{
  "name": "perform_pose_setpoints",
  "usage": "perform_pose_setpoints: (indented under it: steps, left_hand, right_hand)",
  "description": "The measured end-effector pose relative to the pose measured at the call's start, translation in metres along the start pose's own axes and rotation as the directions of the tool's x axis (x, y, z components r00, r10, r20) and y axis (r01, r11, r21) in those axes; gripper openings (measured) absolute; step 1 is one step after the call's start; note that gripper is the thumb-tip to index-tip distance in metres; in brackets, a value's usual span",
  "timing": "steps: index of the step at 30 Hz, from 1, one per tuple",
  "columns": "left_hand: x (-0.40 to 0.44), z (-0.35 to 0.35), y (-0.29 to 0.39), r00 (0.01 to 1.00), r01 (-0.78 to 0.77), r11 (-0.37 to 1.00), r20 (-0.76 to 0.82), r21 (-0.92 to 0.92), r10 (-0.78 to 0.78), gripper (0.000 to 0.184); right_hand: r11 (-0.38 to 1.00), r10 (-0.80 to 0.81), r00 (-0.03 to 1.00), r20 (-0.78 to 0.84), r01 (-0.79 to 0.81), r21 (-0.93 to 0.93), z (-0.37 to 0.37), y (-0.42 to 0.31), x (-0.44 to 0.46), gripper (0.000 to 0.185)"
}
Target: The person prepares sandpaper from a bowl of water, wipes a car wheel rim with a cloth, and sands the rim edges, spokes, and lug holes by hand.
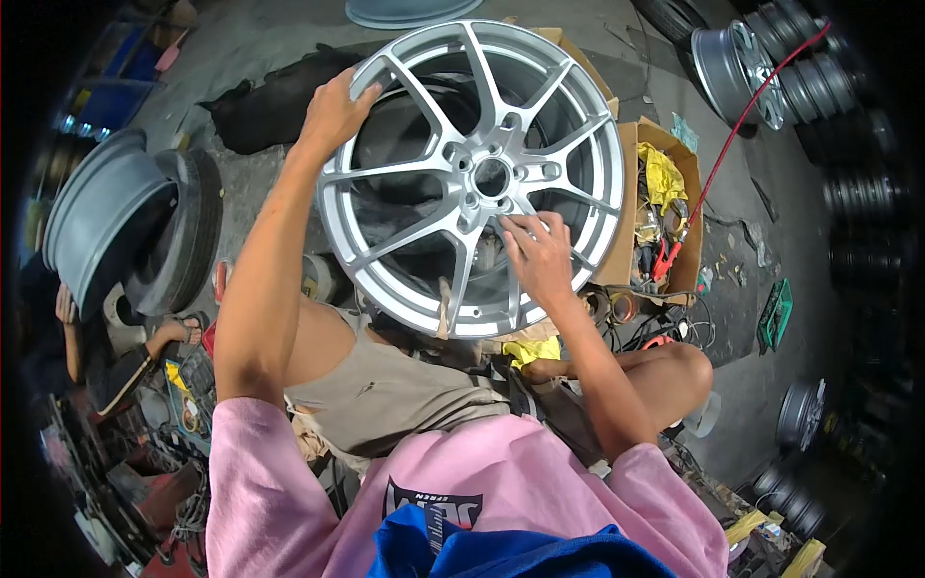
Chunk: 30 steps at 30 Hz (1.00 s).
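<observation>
A: Where is the silver metal multi-spoke wheel rim [480,116]?

B: At twelve o'clock in the view, in front of the seated person, its spoked face toward them. The left hand [334,114] is on its outer edge at ten o'clock, fingers curled over the lip, thumb on the inner side.

A: And the right hand [541,255]?

B: Its fingers are loosely bent, the tips on a spoke just below the hub, near five o'clock. Whether they pinch anything small, nobody can tell.

A: How does the person work well like this?

B: The left hand does best as a firm anchor, so the rim cannot rock. The right needs light, even fingertip pressure along each spoke, easing off around the bolt holes, where edges could catch skin.

A: And its looks?

B: Satin silver, with slim spokes forking toward the edge and bolt holes ringing a round centre opening. A tan strip [444,307] shows at seven o'clock. Just beside the rim, at three o'clock, stands an open brown cardboard box [622,207].
</observation>
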<state>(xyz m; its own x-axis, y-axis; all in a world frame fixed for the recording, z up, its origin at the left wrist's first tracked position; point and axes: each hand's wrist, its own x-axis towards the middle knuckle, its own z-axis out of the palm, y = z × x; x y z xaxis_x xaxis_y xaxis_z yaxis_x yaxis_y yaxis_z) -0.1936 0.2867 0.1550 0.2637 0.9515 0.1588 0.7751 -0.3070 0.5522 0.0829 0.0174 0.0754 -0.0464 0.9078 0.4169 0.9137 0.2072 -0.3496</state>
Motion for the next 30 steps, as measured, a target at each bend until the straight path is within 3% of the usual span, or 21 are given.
perform_pose_setpoints:
  steps: [10,16,21,27,30]
  left_hand:
    - [-0.002,0.003,-0.008,0.997,-0.071,0.997,-0.011,-0.036,0.071,0.047]
    - [-0.003,0.005,-0.01,0.998,-0.046,0.998,-0.053,-0.047,0.043,0.044]
    - [-0.001,0.005,-0.006,0.999,-0.047,0.998,-0.029,-0.028,0.047,0.042]
    - [-0.003,0.0,-0.004,1.0,-0.021,0.998,-0.012,-0.054,0.02,0.043]
    - [-0.003,0.0,-0.002,1.0,0.001,1.0,0.012,0.017,-0.001,0.044]
  right_hand:
    - [0.999,0.026,1.0,-0.015,-0.026,-0.019,-0.004,-0.004,-0.004,0.022]
    - [0.993,0.052,0.998,0.038,-0.056,0.101,0.018,-0.018,0.023,0.017]
    - [0.997,0.074,0.997,0.029,-0.075,0.019,0.022,-0.013,0.028,0.016]
    - [0.996,0.047,0.997,0.059,-0.051,0.069,0.018,-0.01,0.031,0.015]
    - [0.995,0.096,0.993,0.074,-0.095,-0.022,0.021,-0.014,0.035,0.014]
